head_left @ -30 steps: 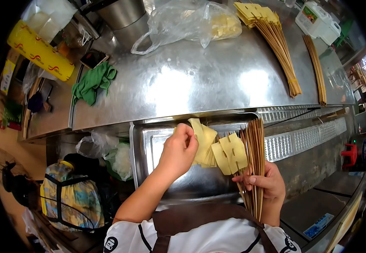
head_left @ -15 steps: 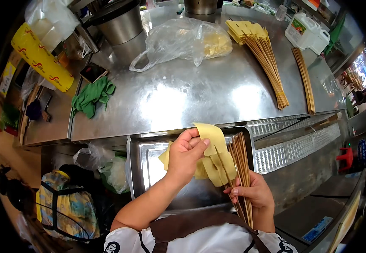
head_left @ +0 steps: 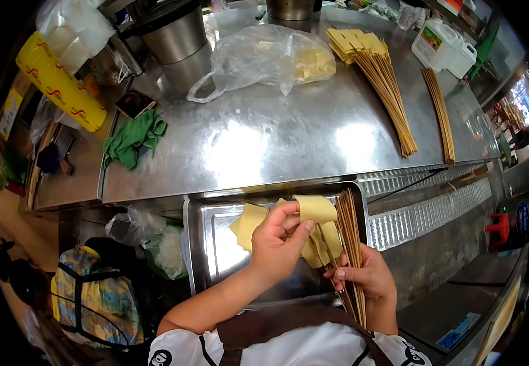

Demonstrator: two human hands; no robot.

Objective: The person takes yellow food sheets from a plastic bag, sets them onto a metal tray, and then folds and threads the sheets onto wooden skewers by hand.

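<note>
Between its thumb and fingers, my left hand (head_left: 277,241) pinches a pale yellow tofu sheet (head_left: 316,208), which curls over at the top. My right hand (head_left: 367,277) is wrapped round a bundle of bamboo skewers (head_left: 351,235), tips pointing away from me. Just left of the bundle, a skewer runs up through the folded sheet, its lower end by my right fingers. More tofu sheets (head_left: 252,227) lie beneath my left hand in a deep metal tray (head_left: 215,277). My left fingers hide part of the held sheet.
On the steel table (head_left: 215,131) beyond the tray lie a clear plastic bag (head_left: 246,58) with yellow sheets, a fan of loaded skewers (head_left: 383,91) and a loose skewer bundle (head_left: 438,116). A green cloth (head_left: 133,140) and phone (head_left: 134,104) are at left, white jugs (head_left: 441,46) at back right.
My left hand has moved down and a little right, folding the top of the tofu sheet over near the skewer tip. My right hand stays put with the skewers.
</note>
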